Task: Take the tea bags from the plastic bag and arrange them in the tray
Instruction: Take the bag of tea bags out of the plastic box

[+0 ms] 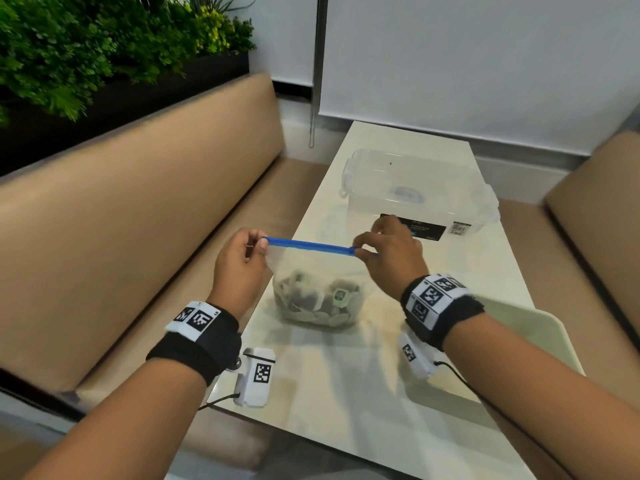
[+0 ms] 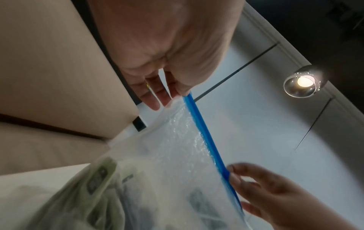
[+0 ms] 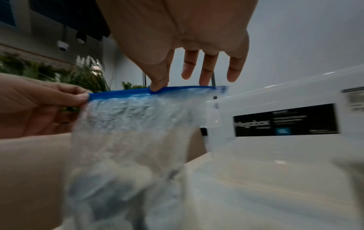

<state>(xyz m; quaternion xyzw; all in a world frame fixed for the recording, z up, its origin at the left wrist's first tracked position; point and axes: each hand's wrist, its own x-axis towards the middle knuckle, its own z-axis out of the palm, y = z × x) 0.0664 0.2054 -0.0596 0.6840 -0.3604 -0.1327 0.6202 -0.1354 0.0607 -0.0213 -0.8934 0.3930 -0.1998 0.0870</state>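
Tea bags (image 1: 317, 301) sit heaped in the bottom of the plastic bag (image 1: 311, 275), which rests on the table (image 1: 346, 368) in front of the clear tray (image 1: 415, 188). The bag's blue zip strip (image 1: 310, 244) looks sealed along its length and is stretched between 2 hands. The left hand (image 1: 242, 261) pinches the strip's left end between thumb and fingers; the right hand (image 1: 389, 252) pinches it near the right end with thumb and forefinger, its other 3 fingers (image 3: 208, 68) spread loose above.

Likely trouble from here: both pinches are narrow and sit on the strip itself, so pulling the ends apart only tightens the seal. A hard tug could slip a fingertip off the slick plastic, or pop the zip suddenly and tip the heavy bottom, spilling tea bags over the table edge toward the bench (image 1: 138, 209). Paper tags could also snag as the mouth opens.
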